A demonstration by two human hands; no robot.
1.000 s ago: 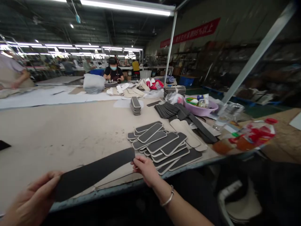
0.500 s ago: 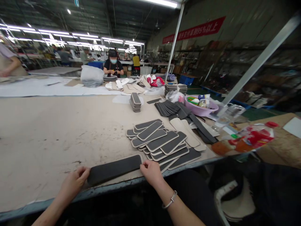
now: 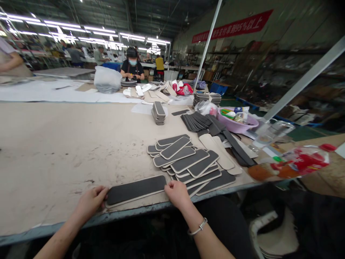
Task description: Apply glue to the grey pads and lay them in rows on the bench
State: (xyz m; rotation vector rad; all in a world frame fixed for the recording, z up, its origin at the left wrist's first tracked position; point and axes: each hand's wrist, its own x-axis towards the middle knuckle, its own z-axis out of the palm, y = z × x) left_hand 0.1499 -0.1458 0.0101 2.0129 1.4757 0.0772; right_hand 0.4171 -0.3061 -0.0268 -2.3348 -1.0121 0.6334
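A long dark grey panel [image 3: 137, 189] with a pale beige border lies at the table's front edge. My left hand [image 3: 92, 202] pinches its left end, thumb and forefinger at the corner. At the opposite end, the closed fingers of my right hand [image 3: 178, 193] grip the border; their tips are partly hidden. Just beyond my right hand spreads a loose pile of similar grey panels with beige edges [image 3: 190, 161]. Plain beige pieces [image 3: 217, 153] lie against that pile's right side.
Behind the pile are dark strips [image 3: 196, 121], a short stack of panels [image 3: 158, 113] and a lilac basin [image 3: 238, 124]. A red-labelled bottle [image 3: 307, 160] lies at the right by a metal post [image 3: 304, 81]. Across the table a person [image 3: 132, 70] handles pieces.
The dark strip's left end has come down onto its beige backing, whose border now shows along the lower edge. Both hands keep their hold. The view has shifted slightly.
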